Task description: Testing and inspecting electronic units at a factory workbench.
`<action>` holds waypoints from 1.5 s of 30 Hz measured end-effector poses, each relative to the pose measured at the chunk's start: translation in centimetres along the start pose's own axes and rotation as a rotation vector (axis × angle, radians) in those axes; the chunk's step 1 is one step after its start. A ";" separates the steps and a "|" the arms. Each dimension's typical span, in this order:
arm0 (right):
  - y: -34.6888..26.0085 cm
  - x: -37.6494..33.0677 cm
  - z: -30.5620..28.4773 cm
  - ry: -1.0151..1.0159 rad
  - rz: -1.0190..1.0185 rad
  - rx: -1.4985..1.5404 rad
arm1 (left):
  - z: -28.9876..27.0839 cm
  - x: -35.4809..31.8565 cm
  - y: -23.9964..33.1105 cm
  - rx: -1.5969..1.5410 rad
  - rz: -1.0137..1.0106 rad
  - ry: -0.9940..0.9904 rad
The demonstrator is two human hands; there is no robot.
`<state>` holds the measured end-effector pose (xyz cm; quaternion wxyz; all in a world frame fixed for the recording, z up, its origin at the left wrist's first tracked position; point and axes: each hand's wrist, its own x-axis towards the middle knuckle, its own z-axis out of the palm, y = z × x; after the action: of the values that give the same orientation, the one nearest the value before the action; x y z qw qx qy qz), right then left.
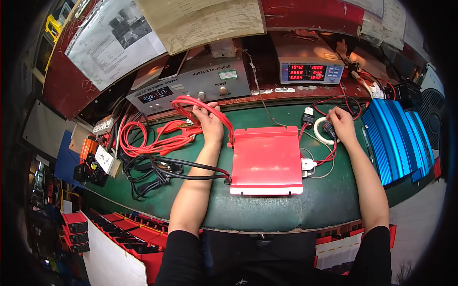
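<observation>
A red metal box [267, 159] lies on the green bench top in front of me. Thick red cables [224, 121] and black cables [202, 177] come out of its left side. My left hand [211, 125] is closed around the looping red cables, beyond the box's far left corner. Part of its fingers is hidden by them. To the right of the box, my right hand [342, 125] is closed on a black plug [330, 130], beside a white ring [318, 131]. A white plug [308, 164] sits at the box's right side.
A grey power supply [191, 81] and a meter with red digits [310, 71] stand along the back. Red clamp leads [136, 138] and black clamps [155, 178] lie at left. Blue finned cases [389, 143] stand at right. Red units [129, 226] are stacked below the bench's front edge.
</observation>
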<state>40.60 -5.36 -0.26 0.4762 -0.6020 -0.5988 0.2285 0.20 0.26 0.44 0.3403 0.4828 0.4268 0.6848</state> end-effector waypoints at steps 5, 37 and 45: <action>0.2 0.1 0.1 0.006 -0.023 0.013 | 0.1 0.0 0.2 0.021 0.017 0.001; 0.2 -0.2 -0.3 -0.009 -0.030 0.014 | 0.4 -0.3 1.1 0.006 -0.044 -0.060; -0.2 -0.2 -0.1 -0.019 -0.010 0.010 | -0.1 -0.1 0.9 0.004 -0.038 -0.066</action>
<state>40.54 -5.63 -0.17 0.4746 -0.5944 -0.6052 0.2348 0.08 -0.21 1.25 0.3661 0.4977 0.4259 0.6610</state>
